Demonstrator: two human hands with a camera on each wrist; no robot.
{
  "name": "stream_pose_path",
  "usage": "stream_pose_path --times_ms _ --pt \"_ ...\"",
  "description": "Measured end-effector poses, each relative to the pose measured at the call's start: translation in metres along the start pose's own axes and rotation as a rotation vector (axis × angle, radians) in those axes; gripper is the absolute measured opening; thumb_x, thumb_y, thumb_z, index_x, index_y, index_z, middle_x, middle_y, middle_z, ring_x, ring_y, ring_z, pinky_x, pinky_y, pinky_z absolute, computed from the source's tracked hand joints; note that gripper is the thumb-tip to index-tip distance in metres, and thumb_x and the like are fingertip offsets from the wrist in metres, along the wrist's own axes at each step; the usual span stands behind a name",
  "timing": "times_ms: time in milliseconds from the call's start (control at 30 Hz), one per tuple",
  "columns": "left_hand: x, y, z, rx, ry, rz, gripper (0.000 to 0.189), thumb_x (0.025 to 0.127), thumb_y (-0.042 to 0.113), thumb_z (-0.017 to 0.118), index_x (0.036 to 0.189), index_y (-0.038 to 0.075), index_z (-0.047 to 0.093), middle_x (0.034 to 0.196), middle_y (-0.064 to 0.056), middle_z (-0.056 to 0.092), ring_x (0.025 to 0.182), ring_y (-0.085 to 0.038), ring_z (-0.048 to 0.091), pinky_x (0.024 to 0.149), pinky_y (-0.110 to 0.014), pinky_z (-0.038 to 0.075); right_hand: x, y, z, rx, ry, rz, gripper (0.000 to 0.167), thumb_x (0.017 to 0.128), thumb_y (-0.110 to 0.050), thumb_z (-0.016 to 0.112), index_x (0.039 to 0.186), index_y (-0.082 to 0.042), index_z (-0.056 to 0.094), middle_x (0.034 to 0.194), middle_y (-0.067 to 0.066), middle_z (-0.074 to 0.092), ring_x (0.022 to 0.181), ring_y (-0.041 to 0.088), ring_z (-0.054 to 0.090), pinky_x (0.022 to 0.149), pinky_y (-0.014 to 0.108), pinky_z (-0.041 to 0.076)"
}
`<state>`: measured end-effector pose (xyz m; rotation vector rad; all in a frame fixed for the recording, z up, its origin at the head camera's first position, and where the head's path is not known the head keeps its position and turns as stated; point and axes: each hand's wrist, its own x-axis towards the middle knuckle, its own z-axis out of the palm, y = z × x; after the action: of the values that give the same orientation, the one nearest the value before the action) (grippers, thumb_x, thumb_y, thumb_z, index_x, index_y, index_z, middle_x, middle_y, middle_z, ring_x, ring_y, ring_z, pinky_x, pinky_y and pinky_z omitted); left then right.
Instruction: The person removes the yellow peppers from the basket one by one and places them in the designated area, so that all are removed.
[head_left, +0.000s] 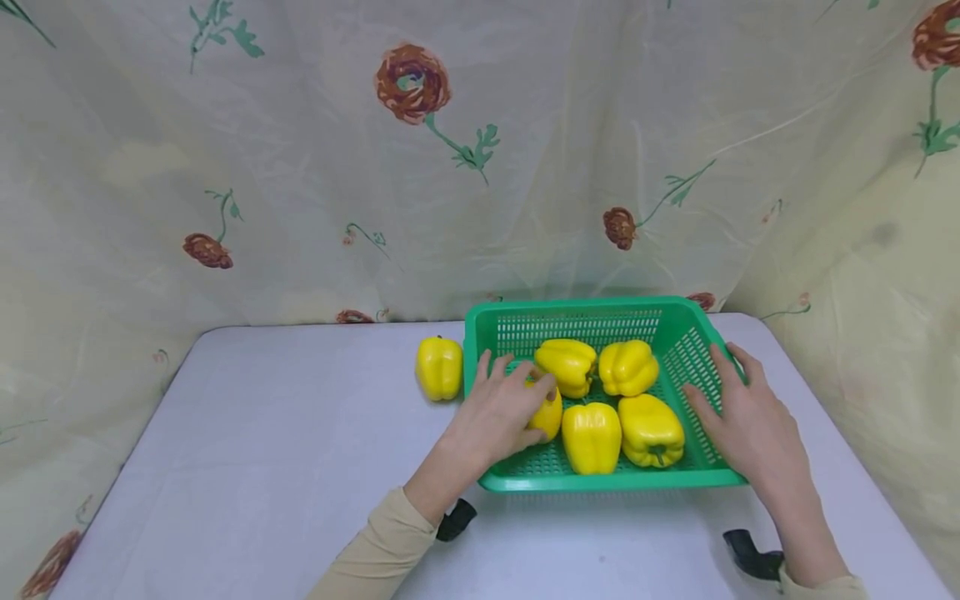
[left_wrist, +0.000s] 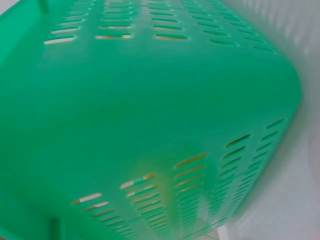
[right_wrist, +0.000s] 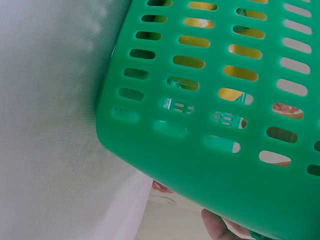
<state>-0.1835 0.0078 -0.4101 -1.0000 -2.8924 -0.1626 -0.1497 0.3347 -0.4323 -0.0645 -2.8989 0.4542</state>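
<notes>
A green plastic basket (head_left: 600, 481) with slotted walls holds several yellow bell peppers, such as the one at its front middle (head_left: 592, 439). My left hand (head_left: 501, 407) reaches over the basket's left side, fingers and thumb curled round a yellow bell pepper (head_left: 550, 417) that it partly hides. On the right, my right hand (head_left: 756, 425) grips the basket's rim, thumb inside and fingers over the outer edge. In the right wrist view its fingertips (right_wrist: 215, 224) show at the rim. The left wrist view is filled by the basket wall (left_wrist: 150, 100), with the left hand out of sight.
One more yellow bell pepper (head_left: 439, 368) stands on the white table (head_left: 300, 467), just left of the basket. A flowered curtain (head_left: 315, 150) hangs behind the table and along its sides. Black wrist mounts (head_left: 752, 556) stick out by both forearms.
</notes>
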Motion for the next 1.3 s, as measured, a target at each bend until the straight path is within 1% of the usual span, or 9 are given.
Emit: stream_pose_path --times_ms 100,200,333,433,600,833,967,1100,1300 --pt "0.0012 0.002 0.0003 0.019 -0.024 -0.017 0.065 0.088 0.051 0.088 0.143 0.026 0.063 0.147 -0.005 0.065 0.145 -0.042 0.055 0.127 -0.068 0.037 0.0001 -0.0004 -0.0005 0.001 0.004 -0.002 0.076 0.109 -0.036 0.06 0.164 0.008 0.032 0.161 0.044 0.032 0.101 0.065 0.063 0.066 0.067 0.06" --pt "0.0015 0.0035 0.0017 0.049 -0.052 -0.022 0.073 0.087 0.051 0.089 0.149 0.025 0.059 0.149 -0.005 0.064 0.145 -0.041 0.055 0.127 -0.067 0.038 0.0001 -0.0002 -0.0007 0.0 0.0 -0.001 0.076 0.109 -0.037 0.059 0.164 0.008 0.031 0.161 0.044 0.032 0.101 0.065 0.062 0.066 0.068 0.06" --pt "0.0006 0.0053 0.0039 0.087 -0.066 -0.011 0.074 0.086 0.05 0.09 0.148 0.026 0.058 0.149 -0.006 0.064 0.144 -0.041 0.056 0.126 -0.066 0.04 0.0002 0.0006 -0.0007 -0.001 -0.007 0.0 0.077 0.11 -0.038 0.059 0.164 0.008 0.031 0.162 0.044 0.031 0.102 0.066 0.062 0.067 0.069 0.059" --pt "0.0003 0.0059 0.0052 0.107 -0.066 -0.009 0.073 0.086 0.049 0.09 0.147 0.028 0.056 0.148 -0.006 0.065 0.143 -0.041 0.056 0.126 -0.067 0.04 0.0004 0.0007 -0.0007 0.0 -0.004 -0.001 0.077 0.11 -0.038 0.059 0.164 0.008 0.031 0.162 0.044 0.031 0.101 0.066 0.062 0.066 0.068 0.059" --pt "0.0004 0.0061 0.0076 0.134 -0.061 -0.01 0.076 0.085 0.046 0.092 0.148 0.028 0.054 0.145 -0.006 0.066 0.141 -0.04 0.058 0.125 -0.067 0.041 0.0008 -0.0002 -0.0011 -0.002 -0.009 0.003 0.077 0.11 -0.039 0.058 0.164 0.008 0.03 0.162 0.044 0.031 0.102 0.065 0.062 0.068 0.07 0.059" --pt "-0.0004 0.0055 0.0083 0.148 -0.078 -0.006 0.083 0.082 0.05 0.093 0.151 0.027 0.052 0.145 -0.007 0.065 0.142 -0.039 0.057 0.127 -0.066 0.039 -0.0004 -0.0004 -0.0007 -0.002 -0.015 0.009 0.077 0.11 -0.038 0.059 0.164 0.008 0.03 0.162 0.045 0.03 0.103 0.065 0.062 0.07 0.071 0.059" --pt "-0.0017 0.0052 0.009 0.157 -0.069 -0.004 0.086 0.079 0.053 0.094 0.151 0.025 0.054 0.143 -0.008 0.066 0.14 -0.039 0.058 0.126 -0.066 0.04 -0.001 -0.0001 0.0002 -0.002 -0.017 0.011 0.077 0.109 -0.038 0.059 0.165 0.007 0.03 0.162 0.044 0.03 0.103 0.065 0.062 0.07 0.071 0.06" --pt "-0.0027 0.0051 0.0089 0.153 -0.064 -0.002 0.088 0.079 0.053 0.094 0.151 0.024 0.054 0.143 -0.008 0.066 0.14 -0.038 0.058 0.127 -0.066 0.039 -0.0009 -0.0002 0.0004 -0.004 -0.021 0.015 0.077 0.109 -0.039 0.059 0.165 0.007 0.03 0.163 0.044 0.03 0.105 0.066 0.061 0.072 0.072 0.06" --pt "-0.0018 0.0041 0.0053 0.144 -0.075 0.0 0.09 0.077 0.054 0.096 0.151 0.025 0.055 0.143 -0.007 0.066 0.143 -0.038 0.055 0.129 -0.066 0.036 0.0004 -0.0008 -0.0008 -0.004 -0.014 0.01 0.077 0.11 -0.038 0.058 0.165 0.007 0.03 0.163 0.044 0.03 0.107 0.066 0.06 0.073 0.072 0.059"
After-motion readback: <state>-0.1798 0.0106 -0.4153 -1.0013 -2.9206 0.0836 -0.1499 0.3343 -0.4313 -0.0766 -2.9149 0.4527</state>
